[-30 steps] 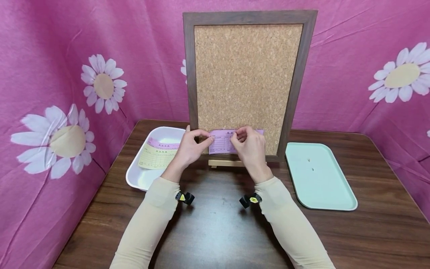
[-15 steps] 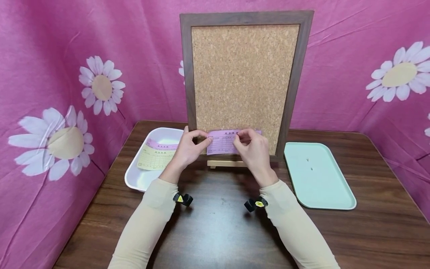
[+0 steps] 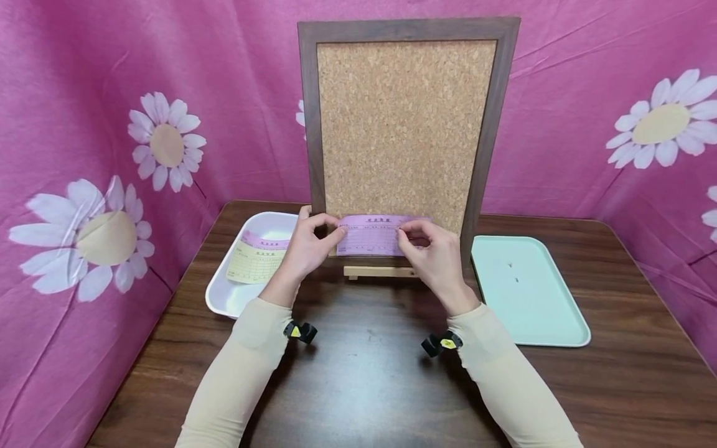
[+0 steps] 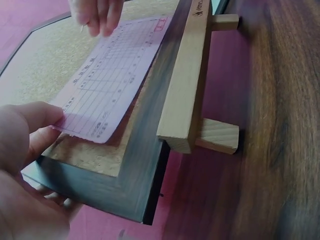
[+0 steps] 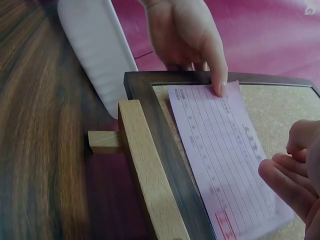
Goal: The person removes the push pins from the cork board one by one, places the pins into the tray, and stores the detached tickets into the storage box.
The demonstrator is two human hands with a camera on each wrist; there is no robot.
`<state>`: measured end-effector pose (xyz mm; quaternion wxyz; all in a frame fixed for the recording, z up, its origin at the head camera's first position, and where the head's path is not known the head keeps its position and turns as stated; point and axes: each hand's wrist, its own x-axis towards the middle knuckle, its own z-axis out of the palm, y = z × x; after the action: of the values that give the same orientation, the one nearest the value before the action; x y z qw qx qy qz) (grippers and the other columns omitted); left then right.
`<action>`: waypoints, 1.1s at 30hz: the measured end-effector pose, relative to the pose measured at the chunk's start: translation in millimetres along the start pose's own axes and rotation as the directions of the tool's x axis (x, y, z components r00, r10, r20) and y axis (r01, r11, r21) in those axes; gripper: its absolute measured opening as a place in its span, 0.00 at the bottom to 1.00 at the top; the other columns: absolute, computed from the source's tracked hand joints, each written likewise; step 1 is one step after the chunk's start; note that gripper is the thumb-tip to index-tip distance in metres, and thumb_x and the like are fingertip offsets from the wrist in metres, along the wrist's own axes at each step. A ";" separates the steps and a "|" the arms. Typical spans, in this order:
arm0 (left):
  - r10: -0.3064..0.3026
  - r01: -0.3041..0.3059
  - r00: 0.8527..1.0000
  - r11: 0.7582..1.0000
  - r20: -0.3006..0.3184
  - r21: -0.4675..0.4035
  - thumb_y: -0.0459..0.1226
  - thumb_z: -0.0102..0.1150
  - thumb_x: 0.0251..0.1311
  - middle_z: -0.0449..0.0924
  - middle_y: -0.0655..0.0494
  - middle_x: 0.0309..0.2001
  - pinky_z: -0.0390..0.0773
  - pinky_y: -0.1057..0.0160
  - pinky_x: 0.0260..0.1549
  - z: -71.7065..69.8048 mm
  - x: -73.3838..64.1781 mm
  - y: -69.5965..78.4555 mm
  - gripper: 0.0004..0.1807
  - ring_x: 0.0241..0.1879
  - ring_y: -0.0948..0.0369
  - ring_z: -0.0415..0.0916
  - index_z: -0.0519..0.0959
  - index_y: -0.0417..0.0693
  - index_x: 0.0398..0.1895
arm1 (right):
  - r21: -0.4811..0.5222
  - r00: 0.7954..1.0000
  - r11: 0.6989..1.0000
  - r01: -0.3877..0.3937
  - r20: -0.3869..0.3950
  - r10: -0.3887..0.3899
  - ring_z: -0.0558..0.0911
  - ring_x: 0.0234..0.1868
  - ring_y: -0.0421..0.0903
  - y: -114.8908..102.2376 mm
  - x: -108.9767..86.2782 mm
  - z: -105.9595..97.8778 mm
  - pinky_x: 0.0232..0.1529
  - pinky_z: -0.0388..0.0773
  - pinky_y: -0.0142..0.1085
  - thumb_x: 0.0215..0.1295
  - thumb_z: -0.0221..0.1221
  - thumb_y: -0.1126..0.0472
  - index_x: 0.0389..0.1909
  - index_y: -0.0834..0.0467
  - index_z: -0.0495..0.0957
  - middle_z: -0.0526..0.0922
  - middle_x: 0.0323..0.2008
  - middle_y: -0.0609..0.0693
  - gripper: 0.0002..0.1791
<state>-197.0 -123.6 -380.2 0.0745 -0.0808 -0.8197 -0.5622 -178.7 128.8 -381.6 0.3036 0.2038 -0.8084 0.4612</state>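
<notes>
A purple printed slip (image 3: 368,236) lies across the bottom of the framed cork board (image 3: 406,124). My left hand (image 3: 308,246) pinches the slip's left end between thumb and forefinger, its other fingers behind the board's frame in the left wrist view. My right hand (image 3: 434,252) is at the slip's right half, thumb and forefinger brought together. In the left wrist view a tiny thin push pin (image 4: 82,27) pokes out from the right fingertips, mostly hidden by them. The slip bows slightly away from the cork in the left wrist view.
A wooden easel ledge (image 3: 378,272) supports the board. At left, a white basin (image 3: 221,298) holds a yellow slip (image 3: 254,264) and another purple slip (image 3: 269,241). A mint tray (image 3: 538,311) at right bears two tiny pins (image 3: 516,279). A pink flowered curtain (image 3: 252,155) hangs behind.
My right hand has slid rightward along the slip, uncovering more of its printed middle. The left hand keeps its pinch on the left end. The whole head view has shifted slightly.
</notes>
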 end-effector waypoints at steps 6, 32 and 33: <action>-0.010 0.010 1.000 1.000 -0.023 0.005 0.34 0.69 0.67 0.65 0.39 0.73 0.71 0.37 0.72 -8.4 -2.1 2.3 0.08 0.77 0.44 0.61 0.86 0.35 0.41 | 0.018 1.000 1.000 0.025 0.006 -0.025 0.89 0.29 0.48 5.2 -1.4 -9.0 0.35 0.83 0.21 0.60 0.70 0.76 0.35 0.66 0.89 0.91 0.29 0.59 0.04; 0.070 -0.069 0.982 0.998 -0.175 0.010 0.29 0.66 0.69 0.88 0.33 0.41 0.77 0.76 0.33 -38.4 -16.6 -1.2 0.06 0.30 0.76 0.79 0.86 0.33 0.43 | -0.029 0.999 0.999 -0.034 -0.003 0.034 0.82 0.35 0.15 29.1 -19.2 -82.5 0.40 0.77 0.14 0.61 0.69 0.78 0.40 0.66 0.91 0.92 0.32 0.63 0.09; 0.063 -0.062 0.982 0.998 -0.178 0.013 0.30 0.65 0.70 0.88 0.32 0.40 0.77 0.75 0.31 -40.1 -17.5 -0.8 0.06 0.29 0.76 0.78 0.85 0.33 0.44 | -0.034 0.999 0.998 -0.044 -0.005 0.043 0.82 0.35 0.15 29.5 -19.8 -85.0 0.40 0.77 0.14 0.61 0.69 0.78 0.40 0.66 0.91 0.92 0.32 0.63 0.09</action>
<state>-178.8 -162.1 -370.4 0.1656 -0.0555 -0.8089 -0.5615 -156.5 218.2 -380.3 0.2989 0.1798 -0.8198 0.4542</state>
